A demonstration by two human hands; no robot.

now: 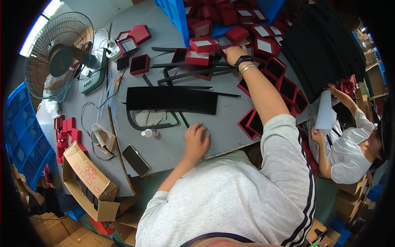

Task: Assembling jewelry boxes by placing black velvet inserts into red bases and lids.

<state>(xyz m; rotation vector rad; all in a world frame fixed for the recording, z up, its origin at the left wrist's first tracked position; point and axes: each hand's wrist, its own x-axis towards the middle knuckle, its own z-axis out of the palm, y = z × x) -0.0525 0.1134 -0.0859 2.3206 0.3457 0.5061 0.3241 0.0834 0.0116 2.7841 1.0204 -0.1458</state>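
Note:
My left hand rests on the grey table near its front edge, fingers apart, holding nothing. Reaching far forward, my right hand has its fingers closed over the edge of a small red box in the heap; the fingertips are partly hidden. Beside it lie open red boxes with white insides, such as the box to its left. Nearer me, several red boxes with black inserts sit under and beside my right forearm. A black foam sheet and thin black strips lie left of that arm.
A blue crate holds red boxes at the back. Black sheets are stacked at right, near another person holding white paper. On the left are a fan, power strip, phone, small white bottle and cardboard box.

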